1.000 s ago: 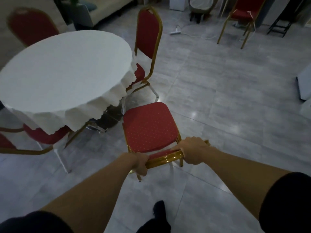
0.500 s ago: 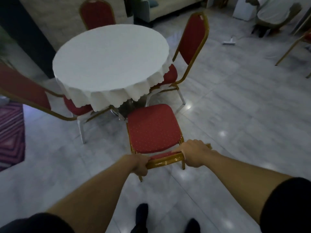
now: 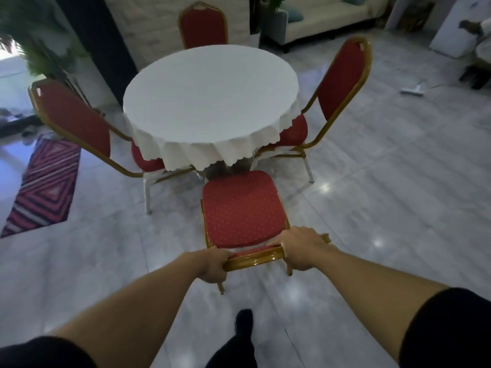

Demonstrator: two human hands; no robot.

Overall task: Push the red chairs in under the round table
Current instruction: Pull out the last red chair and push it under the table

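At the near edge of the round bench (image 3: 210, 94), draped in a white scalloped cloth (image 3: 202, 152), a red chair (image 3: 240, 209) stands with its seat facing the bench — the front of the seat lies just below the cloth's hem, while most of the cushion is out in the open on the grey tiled floor (image 3: 385, 197). Both hands grip the gold top rail of this chair's back. The left hand (image 3: 212, 265) is clenched around the rail's left end, its fingers (image 3: 224, 257) wrapped over the top; the right hand (image 3: 301, 248) is clenched around the right end, fingers (image 3: 276, 244) curled forward over the rail toward the seat. Both forearms reach out from black sleeves, and a dark foot (image 3: 243, 321) shows on the floor below the chair.

Three more red chairs ring the bench. The chair on the left (image 3: 77, 120) has its seat partly beneath the cloth, back tilted outward. The chair on the right (image 3: 340, 81) likewise has its seat tucked partly under the hem. The far chair (image 3: 203, 25) shows only its back above the bench top — its seat is hidden.

A striped rug (image 3: 45, 187) lies on the floor to the left, well apart from the chairs, and a pale sofa (image 3: 326, 19) stands against the far wall.
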